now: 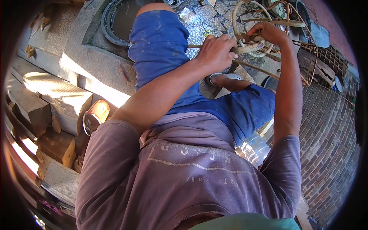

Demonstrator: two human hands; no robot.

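Note:
A frame of pale cane hoops [234, 18] and bent rods lies beyond my knees at the upper right. My left hand [216, 51] is closed round the frame near a thick curved cane piece [249, 48], knuckles up. Just right of it, my right hand [268, 33] bends down over the joint where the hoops meet, fingers curled in against the cane. Its fingertips are partly hidden, so anything small between them cannot be made out. A thin brown rod [257, 69] slants out from under my left hand toward the lower right.
At the upper left stands a round black tub [108, 28] of murky liquid. Wooden blocks [57, 90] and an orange bucket [100, 109] are on my left. A clear plastic bottle [256, 148] lies by my right hip. Rusty wire mesh [332, 57] and a weathered log [312, 66] border the brick paving [326, 122].

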